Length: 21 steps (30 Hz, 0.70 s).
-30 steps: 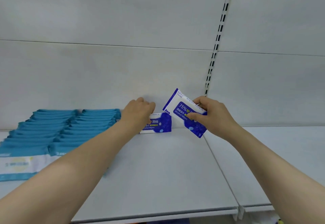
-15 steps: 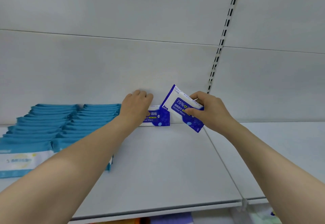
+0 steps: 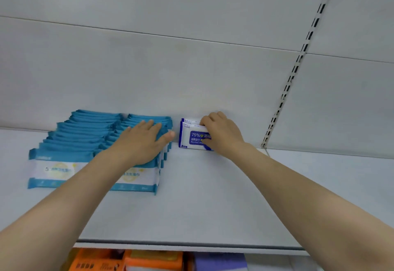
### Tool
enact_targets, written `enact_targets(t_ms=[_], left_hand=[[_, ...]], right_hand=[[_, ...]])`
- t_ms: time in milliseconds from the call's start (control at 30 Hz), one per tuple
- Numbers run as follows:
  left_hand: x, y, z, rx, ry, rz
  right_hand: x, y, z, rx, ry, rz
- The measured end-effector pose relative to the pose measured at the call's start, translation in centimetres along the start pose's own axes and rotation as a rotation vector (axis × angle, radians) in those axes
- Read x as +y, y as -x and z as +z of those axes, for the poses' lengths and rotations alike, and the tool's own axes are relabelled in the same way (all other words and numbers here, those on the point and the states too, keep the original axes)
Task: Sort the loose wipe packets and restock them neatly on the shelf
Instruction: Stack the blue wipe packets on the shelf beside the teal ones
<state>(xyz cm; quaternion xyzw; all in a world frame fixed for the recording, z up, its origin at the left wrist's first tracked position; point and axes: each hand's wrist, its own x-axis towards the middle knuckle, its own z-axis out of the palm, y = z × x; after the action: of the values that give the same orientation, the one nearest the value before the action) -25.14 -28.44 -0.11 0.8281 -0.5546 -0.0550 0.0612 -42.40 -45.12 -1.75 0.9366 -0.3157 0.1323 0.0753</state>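
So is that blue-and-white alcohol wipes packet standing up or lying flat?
Standing up. The alcohol wipes packet faces forward, upright against another behind it by the back wall, steadied by the right hand.

Single head view, forward and down, near the shelf (image 3: 191,206)

Two packet rows (image 3: 89,143) left on shelf (image 3: 191,206), alcohol-wipe packets (image 3: 193,136) right against wall, perhaps two.

We read "75%" in white on the blue panel of the front blue-and-white wipe packet (image 3: 193,137), far on the shelf; below it "Alcohol Wi…", cut off by the right hand (image 3: 221,134). Chinese characters there, and print on the teal packets (image 3: 61,169) at left, stay too blurred for us
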Motion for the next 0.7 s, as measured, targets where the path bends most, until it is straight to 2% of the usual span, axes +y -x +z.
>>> enact_targets(t_ms=[200, 433, 600, 700], left_hand=[[-0.5, 0.2, 1.4, 0.058, -0.007, 0.005], [-0.5, 0.2, 1.5, 0.073, -0.011, 0.01], [-0.4, 0.2, 1.4, 0.069, -0.007, 0.012], [-0.4, 0.1, 1.5, 0.071, -0.008, 0.016]], right_hand=[[-0.4, 0.2, 1.6, 0.151, 0.06, 0.019], [-0.7, -0.3, 2.8, 0.22, 0.25, 0.087], [-1.5, -0.3, 2.3, 0.177, 0.281, 0.122], [-2.0, -0.1, 1.3, 0.082, 0.237, 0.158]])
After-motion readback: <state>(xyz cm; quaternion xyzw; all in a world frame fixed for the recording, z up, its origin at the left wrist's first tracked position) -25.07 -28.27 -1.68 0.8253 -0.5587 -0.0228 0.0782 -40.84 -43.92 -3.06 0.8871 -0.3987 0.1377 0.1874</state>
